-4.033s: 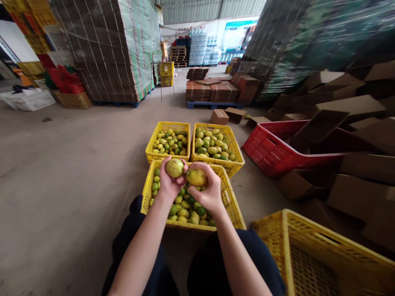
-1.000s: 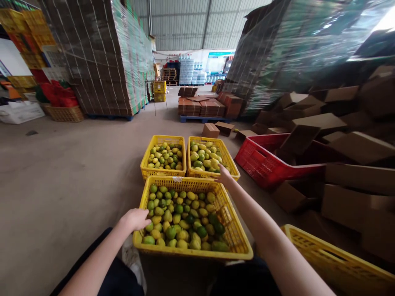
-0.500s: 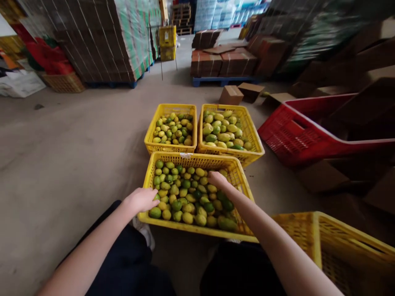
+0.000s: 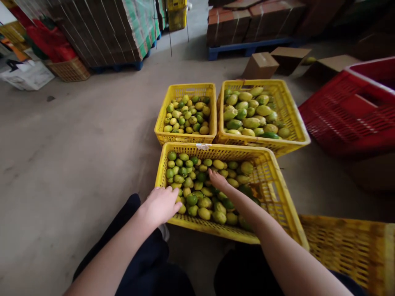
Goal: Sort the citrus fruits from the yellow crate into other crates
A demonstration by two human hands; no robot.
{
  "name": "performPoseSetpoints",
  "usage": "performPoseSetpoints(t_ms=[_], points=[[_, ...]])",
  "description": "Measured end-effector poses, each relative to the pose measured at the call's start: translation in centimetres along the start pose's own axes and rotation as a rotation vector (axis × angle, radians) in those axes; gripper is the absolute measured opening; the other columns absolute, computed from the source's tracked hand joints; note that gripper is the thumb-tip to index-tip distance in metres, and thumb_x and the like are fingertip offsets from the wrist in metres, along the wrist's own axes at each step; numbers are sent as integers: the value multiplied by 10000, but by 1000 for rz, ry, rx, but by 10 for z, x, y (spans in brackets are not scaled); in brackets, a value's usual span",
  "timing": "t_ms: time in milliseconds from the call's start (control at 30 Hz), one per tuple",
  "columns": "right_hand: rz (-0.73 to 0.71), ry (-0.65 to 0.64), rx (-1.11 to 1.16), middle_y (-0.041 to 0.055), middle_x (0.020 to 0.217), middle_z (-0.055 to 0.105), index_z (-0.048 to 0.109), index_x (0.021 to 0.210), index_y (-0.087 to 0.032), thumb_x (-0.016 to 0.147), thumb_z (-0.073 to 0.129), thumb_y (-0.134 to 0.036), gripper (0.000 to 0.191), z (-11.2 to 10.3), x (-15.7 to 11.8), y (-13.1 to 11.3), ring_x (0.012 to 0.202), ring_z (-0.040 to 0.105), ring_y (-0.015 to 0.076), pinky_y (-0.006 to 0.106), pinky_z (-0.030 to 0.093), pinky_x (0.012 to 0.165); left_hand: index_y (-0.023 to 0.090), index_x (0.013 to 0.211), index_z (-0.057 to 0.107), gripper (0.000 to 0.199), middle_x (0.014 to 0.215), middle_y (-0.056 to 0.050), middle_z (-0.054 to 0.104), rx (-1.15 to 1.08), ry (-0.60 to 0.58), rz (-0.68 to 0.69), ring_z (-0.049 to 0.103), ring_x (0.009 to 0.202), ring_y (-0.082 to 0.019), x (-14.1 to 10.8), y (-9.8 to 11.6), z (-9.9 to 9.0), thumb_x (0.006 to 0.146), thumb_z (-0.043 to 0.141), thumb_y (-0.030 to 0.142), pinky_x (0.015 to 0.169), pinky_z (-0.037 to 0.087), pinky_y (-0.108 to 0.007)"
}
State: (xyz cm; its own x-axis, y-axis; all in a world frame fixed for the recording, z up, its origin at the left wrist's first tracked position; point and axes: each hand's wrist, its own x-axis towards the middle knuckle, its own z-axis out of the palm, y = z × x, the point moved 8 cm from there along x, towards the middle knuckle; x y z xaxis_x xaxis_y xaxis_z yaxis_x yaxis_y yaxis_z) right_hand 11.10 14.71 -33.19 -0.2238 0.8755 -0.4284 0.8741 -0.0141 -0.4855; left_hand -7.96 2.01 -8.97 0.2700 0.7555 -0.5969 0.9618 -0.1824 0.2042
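A yellow plastic crate (image 4: 285, 197) of green and yellow lemons (image 4: 204, 202) stands right in front of me. My left hand (image 4: 163, 203) is over its left rim, fingers spread, the tips by the lemons at that side. My right hand (image 4: 218, 181) reaches down among the lemons near the crate's middle; its fingers are partly hidden, and whether they grip a lemon does not show. Behind stand two more yellow crates: the left one (image 4: 160, 123) has smaller lemons, the right one (image 4: 294, 109) larger, longer yellow-green fruits.
At the right are a red crate (image 4: 339, 102) and another yellow crate (image 4: 339, 242) close to my legs. Cardboard boxes (image 4: 261, 65) lie beyond, before a blue pallet (image 4: 228, 51) of stacked cartons. A wrapped stack (image 4: 105, 33) and a basket (image 4: 69, 70) stand back left.
The view has tilted down and turned left, so the crates look larger and farther right. Within the near crate, my right hand has shifted left. My left hand stays by the left rim.
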Motion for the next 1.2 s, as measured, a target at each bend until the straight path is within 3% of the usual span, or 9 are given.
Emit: performPoseSetpoints(t_ms=[200, 333, 500, 567, 667, 733, 833, 933, 1200], points=[[-90, -19, -175, 241, 1163, 537, 549, 1071, -84, 733, 477, 33, 364, -16, -11, -12, 1134, 477, 334, 399, 397, 911, 94, 1204, 529, 446, 1194, -208, 587, 37, -5, -4, 561, 1089, -358, -3, -9, -7, 908, 335, 367, 933, 394, -455], [-137, 25, -213, 201, 1086, 594, 594, 974, -111, 716, 570, -37, 270, -50, -31, -38, 1054, 537, 320, 380, 426, 876, 101, 1234, 515, 465, 1250, -200, 563, 57, -38, -31, 544, 1134, -340, -6, -9, -13, 907, 332, 375, 941, 406, -429], [-218, 207, -159, 174, 1103, 616, 584, 1100, -109, 756, 631, -246, 373, -134, -78, -90, 1030, 573, 286, 348, 439, 883, 119, 1211, 534, 467, 1227, -186, 589, 123, -58, -17, 583, 1088, -301, 1, 5, -23, 895, 346, 407, 888, 445, -387], [-232, 317, -87, 130, 1017, 654, 578, 1126, -137, 781, 602, -348, 405, -175, -106, -109, 913, 616, 258, 355, 475, 807, 133, 1231, 526, 474, 1258, -174, 575, 140, -80, 3, 573, 1109, -283, 8, 12, -23, 891, 360, 419, 898, 439, -364], [-256, 584, 401, 62, 809, 662, 636, 972, -172, 702, 666, -449, 388, -239, -163, -122, 716, 617, 215, 369, 498, 709, 161, 1252, 526, 476, 1297, -154, 551, 139, -90, 4, 555, 1138, -273, 19, 18, -20, 877, 403, 427, 916, 427, -349], [-273, 613, 802, 27, 746, 638, 637, 848, -189, 667, 691, -437, 312, -261, -197, -123, 632, 595, 171, 341, 509, 652, 160, 1241, 545, 475, 1310, -153, 540, 129, -97, 7, 548, 1148, -275, 25, 20, -15, 855, 452, 421, 926, 420, -341], [-301, 518, 1321, -2, 711, 617, 597, 712, -202, 665, 663, -342, 161, -269, -232, -122, 565, 574, 129, 300, 521, 591, 152, 1198, 590, 454, 1279, -151, 566, 106, -110, 13, 559, 1132, -276, 33, 21, -5, 834, 493, 406, 925, 418, -331], [-260, 370, 1645, 9, 653, 602, 576, 692, -198, 679, 577, -306, 109, -258, -246, -116, 553, 576, 138, 280, 517, 530, 165, 1147, 629, 419, 1247, -141, 595, 87, -115, -5, 566, 1120, -283, 41, 18, 8, 806, 540, 392, 920, 418, -338], [16, 75, 2082, 9, 529, 508, 552, 684, -159, 695, 501, -263, 116, -209, -228, -108, 428, 432, 80, 169, 369, 345, 176, 974, 685, 319, 1084, -101, 682, 32, -171, -23, 612, 1009, -249, 79, 3, 39, 761, 617, 404, 864, 446, -335]])
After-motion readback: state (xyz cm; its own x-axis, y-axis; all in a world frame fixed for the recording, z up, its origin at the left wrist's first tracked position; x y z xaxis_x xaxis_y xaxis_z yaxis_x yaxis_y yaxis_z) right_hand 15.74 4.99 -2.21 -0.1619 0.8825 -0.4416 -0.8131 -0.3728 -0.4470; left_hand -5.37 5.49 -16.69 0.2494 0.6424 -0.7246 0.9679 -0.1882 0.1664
